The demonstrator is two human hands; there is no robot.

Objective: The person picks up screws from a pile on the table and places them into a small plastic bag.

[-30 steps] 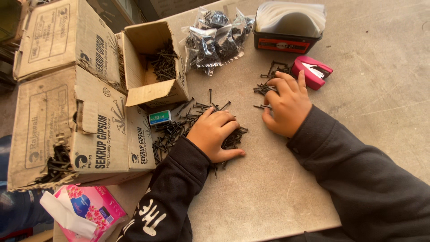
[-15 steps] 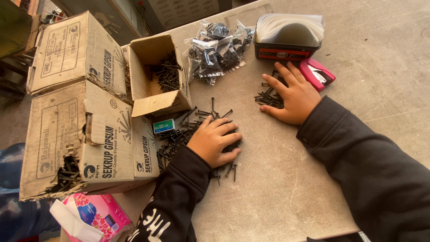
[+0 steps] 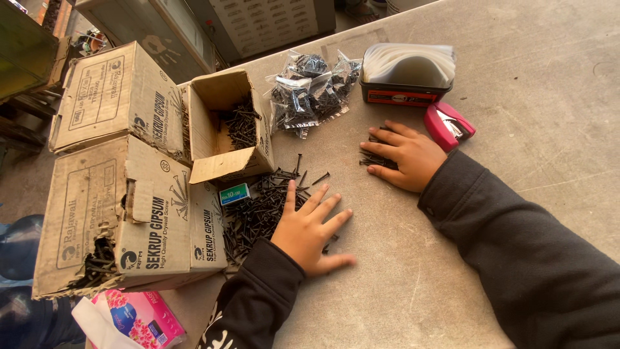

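Grey desk (image 3: 516,129), boxes (image 3: 123,194) at left edge. Left hand (image 3: 310,229) spread flat on screw pile (image 3: 258,210), pinning it. Right hand (image 3: 403,155), fingers together, laid over small screw bunch (image 3: 373,158) beside stapler (image 3: 447,125), kept separate.

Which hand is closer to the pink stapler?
The right hand: it lies flat just left of the pink stapler. The left hand rests farther away, down-left, on the loose black screws.

workshop | worn cartons (image 3: 123,213) of black screws (image 3: 258,213) | bagged screws (image 3: 310,90) | bare grey worktable (image 3: 516,77)
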